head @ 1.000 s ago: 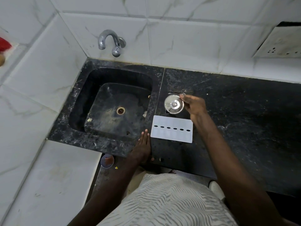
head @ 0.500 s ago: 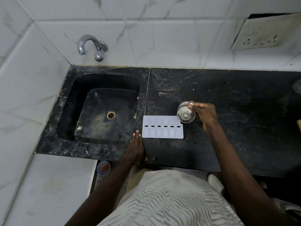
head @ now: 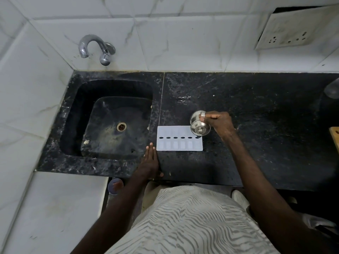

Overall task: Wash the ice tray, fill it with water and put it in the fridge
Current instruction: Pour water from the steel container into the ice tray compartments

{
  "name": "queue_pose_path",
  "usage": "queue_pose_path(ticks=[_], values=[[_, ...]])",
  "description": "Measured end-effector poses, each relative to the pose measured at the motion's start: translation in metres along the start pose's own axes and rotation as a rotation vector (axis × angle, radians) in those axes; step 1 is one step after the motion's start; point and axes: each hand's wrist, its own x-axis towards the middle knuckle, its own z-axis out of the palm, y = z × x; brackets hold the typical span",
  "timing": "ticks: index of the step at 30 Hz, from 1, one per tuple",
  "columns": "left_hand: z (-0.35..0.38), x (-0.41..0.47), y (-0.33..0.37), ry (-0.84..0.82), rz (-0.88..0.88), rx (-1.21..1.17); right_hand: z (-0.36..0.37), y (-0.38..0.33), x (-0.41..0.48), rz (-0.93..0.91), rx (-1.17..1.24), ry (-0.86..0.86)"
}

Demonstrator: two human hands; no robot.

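Note:
A white rectangular ice tray lies flat on the black stone counter, just right of the sink. My right hand grips a small steel cup by its rim and holds it tilted over the tray's far right corner. My left hand rests flat on the counter, fingers straight, its fingertips close to the tray's near left corner. I cannot tell whether water is in the tray or leaving the cup.
A chrome tap sticks out of the tiled wall above the sink. A wall socket plate sits at the upper right. A wooden edge and a rounded grey object show at the right border.
My right hand has carried the steel cup from behind the tray's middle to its far right corner and tipped it further. My left hand has stayed in place.

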Motion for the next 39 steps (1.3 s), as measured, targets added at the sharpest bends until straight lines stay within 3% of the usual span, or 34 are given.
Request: queue_pose_path(ticks=[8,39], values=[[0.003,0.003,-0.003,-0.010,-0.011,-0.004,0.000,0.001,-0.001,-0.093,-0.054,-0.005],[-0.005,-0.002,0.004,-0.043,-0.032,-0.016,-0.001,-0.004,-0.006,-0.124,0.046,0.037]])
